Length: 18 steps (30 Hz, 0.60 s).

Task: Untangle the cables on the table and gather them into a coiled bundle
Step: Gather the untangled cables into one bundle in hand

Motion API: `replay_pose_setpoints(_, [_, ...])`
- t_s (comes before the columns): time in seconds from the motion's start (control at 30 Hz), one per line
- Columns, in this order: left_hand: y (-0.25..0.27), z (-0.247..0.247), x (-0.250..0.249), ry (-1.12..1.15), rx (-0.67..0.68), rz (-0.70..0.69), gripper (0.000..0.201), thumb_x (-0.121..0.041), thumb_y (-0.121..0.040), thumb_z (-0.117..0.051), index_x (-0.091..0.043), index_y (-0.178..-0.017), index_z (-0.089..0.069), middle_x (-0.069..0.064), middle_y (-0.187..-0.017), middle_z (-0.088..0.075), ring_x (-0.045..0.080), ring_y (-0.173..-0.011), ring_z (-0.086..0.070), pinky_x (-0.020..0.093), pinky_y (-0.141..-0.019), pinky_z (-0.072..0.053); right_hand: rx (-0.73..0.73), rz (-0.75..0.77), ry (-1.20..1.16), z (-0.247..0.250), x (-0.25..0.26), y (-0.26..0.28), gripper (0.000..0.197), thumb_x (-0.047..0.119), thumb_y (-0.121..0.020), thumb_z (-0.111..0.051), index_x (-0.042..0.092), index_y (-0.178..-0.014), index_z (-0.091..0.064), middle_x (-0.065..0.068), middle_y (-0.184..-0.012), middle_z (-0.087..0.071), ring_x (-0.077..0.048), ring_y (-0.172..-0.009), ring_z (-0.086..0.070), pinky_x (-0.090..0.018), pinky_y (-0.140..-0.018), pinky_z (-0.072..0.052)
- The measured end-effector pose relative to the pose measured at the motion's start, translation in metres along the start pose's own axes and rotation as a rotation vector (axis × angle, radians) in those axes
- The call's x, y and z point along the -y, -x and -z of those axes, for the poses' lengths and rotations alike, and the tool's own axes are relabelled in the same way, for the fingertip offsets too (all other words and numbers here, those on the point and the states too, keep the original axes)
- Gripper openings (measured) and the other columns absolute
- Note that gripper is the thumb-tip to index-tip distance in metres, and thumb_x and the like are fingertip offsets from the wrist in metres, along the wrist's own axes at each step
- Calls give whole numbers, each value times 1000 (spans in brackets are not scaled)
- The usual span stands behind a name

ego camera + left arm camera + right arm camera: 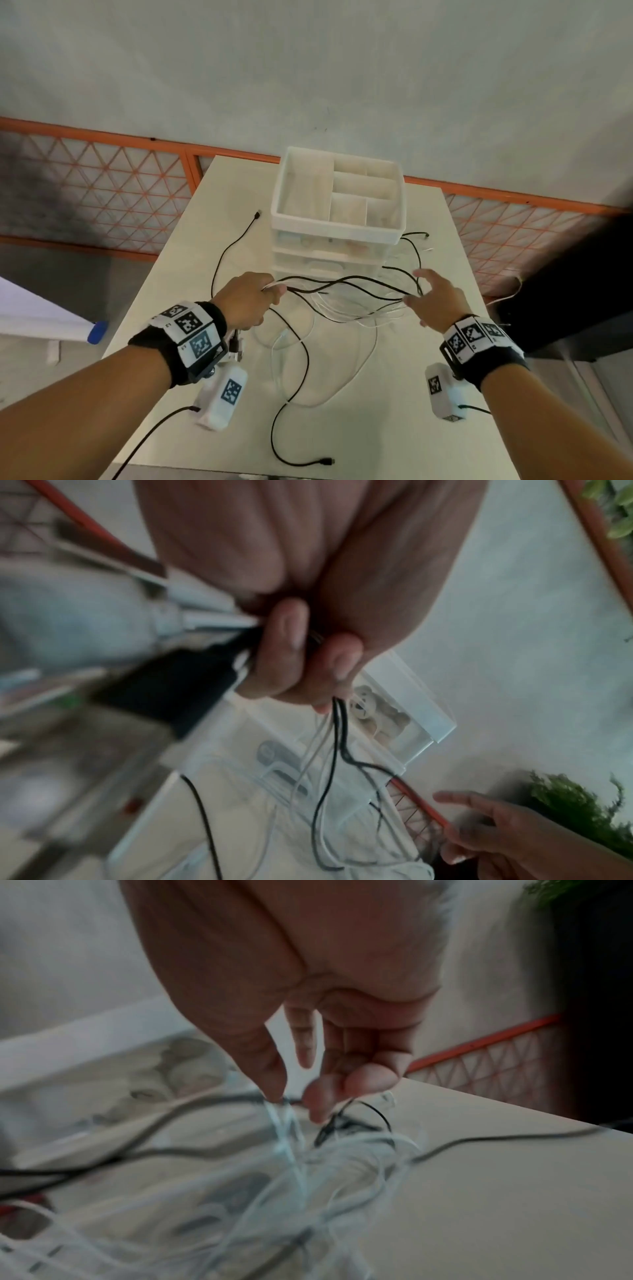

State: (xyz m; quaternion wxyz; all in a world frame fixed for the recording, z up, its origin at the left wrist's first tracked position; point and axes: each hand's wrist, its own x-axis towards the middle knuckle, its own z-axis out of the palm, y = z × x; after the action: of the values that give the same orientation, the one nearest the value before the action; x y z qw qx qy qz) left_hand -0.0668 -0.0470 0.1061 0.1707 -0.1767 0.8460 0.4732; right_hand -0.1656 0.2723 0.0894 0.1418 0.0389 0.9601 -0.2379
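A tangle of black cables [342,281] and thin white cables [349,313] hangs between my hands above the white table [411,428]. My left hand [274,294] grips one end of the bunch in a fist, and black and white strands [337,737] drop from its curled fingers [284,642]. My right hand [416,296] is at the other end, index finger stretched out. In the right wrist view its thumb [270,1074] and a curled finger [318,1099] close on a black strand, with white loops [287,1137] hanging below. Loose black ends [325,461] trail over the table.
A white drawer organizer [335,231] with open top compartments stands just behind the cables. One black plug end [257,215] lies to its left. An orange mesh railing [102,178] runs behind the table. A white wire [503,299] hangs past the right edge.
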Motion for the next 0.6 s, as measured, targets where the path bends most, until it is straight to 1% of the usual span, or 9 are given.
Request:
replay_pose_setpoints(0.03, [-1,-1,-2,37,4,18,32,-34,-100,-53,-9,-81,-58,3,-61,-39,14,-41,-33,21,-39,-24,-63,56,-48,2,8,4,44,28,-84,-67,33,-127,-55,-5,-77,-73,-22,-79,-70,-28,-72,-52])
replay_pose_setpoints(0.07, [-2,-2,-4,64,7,31,29,-31,-99,-55,-8,-81,-58,2,-59,-37,13,-41,-30,20,-38,-23,-110,131,-126,3,18,11,36,24,-85,-67,30,-120,-59,-2,-68,-71,-16,-73,-68,-25,-67,-50])
replay_pose_setpoints(0.13, [-6,-3,-5,81,21,42,25,-28,-96,-61,-8,-81,-56,2,-57,-36,13,-42,-29,20,-39,-21,-121,299,-247,-2,43,34,11,20,-86,-69,26,-95,-65,4,-55,-64,-3,-52,-57,-15,-54,-43])
replay_pose_setpoints(0.17, [-7,-4,-5,63,32,43,25,-27,-93,-65,-9,-80,-54,2,-58,-38,14,-44,-30,21,-40,-22,-68,363,-255,-11,53,46,7,21,-86,-71,26,-85,-66,8,-53,-61,-4,-49,-53,-13,-51,-40])
replay_pose_setpoints(0.23, [-7,-8,0,7,64,53,24,-24,-89,-69,-10,-77,-54,4,-61,-42,17,-48,-34,22,-43,-25,139,460,-168,-42,61,65,11,26,-83,-74,27,-74,-68,13,-57,-61,-3,-53,-52,-15,-58,-43])
replay_pose_setpoints(0.33, [-3,-15,10,-51,112,89,21,-22,-88,-69,-13,-74,-56,2,-58,-44,17,-47,-37,22,-43,-29,450,531,54,-100,50,79,3,34,-83,-72,32,-85,-70,10,-81,-73,-2,-72,-61,-26,-78,-52])
replay_pose_setpoints(0.4, [-1,-20,19,-102,104,124,19,-23,-88,-67,-16,-74,-57,0,-58,-48,17,-46,-40,20,-41,-31,550,533,209,-129,41,85,21,38,-85,-69,32,-105,-69,8,-102,-71,-14,-94,-65,-28,-87,-50])
replay_pose_setpoints(0.5, [1,-27,34,-163,64,176,15,-28,-86,-64,-16,-78,-60,1,-66,-55,17,-49,-46,18,-43,-33,532,533,344,-153,35,91,38,44,-85,-68,35,-121,-59,6,-117,-58,-20,-106,-59,-30,-90,-44])
replay_pose_setpoints(0.6, [2,-33,45,-185,14,243,13,-28,-86,-62,-17,-79,-63,3,-76,-65,17,-52,-52,17,-43,-36,456,566,398,-162,34,91,28,35,-87,-62,30,-114,-62,3,-116,-58,-23,-108,-58,-29,-84,-41])
